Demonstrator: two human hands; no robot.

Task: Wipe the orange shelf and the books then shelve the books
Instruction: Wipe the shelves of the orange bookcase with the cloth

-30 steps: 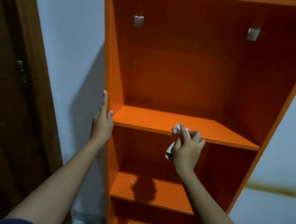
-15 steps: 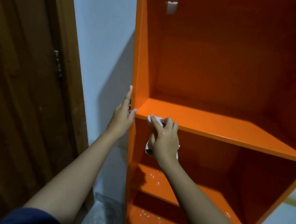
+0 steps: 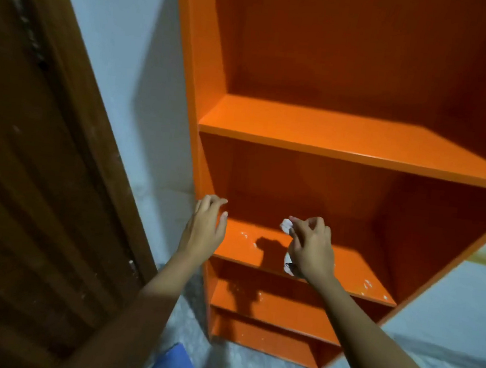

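Right hand (image 3: 311, 251) pinching cloth (image 3: 286, 226), left hand (image 3: 205, 228) — loosely curled — on orange shelf (image 3: 331, 130)

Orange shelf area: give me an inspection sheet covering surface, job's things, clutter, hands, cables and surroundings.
Surface: orange shelf, white specks on its middle board.
Job's things: white wipe held over the middle board; books, nothing seen.
Clutter: blue object on the floor, partly cut off.
Hands: right hand pinches the white wipe; left hand at the shelf's left side panel, fingers curled, grip unclear.
Cables: nothing seen.
Surroundings: brown door at left, pale wall, grey floor.
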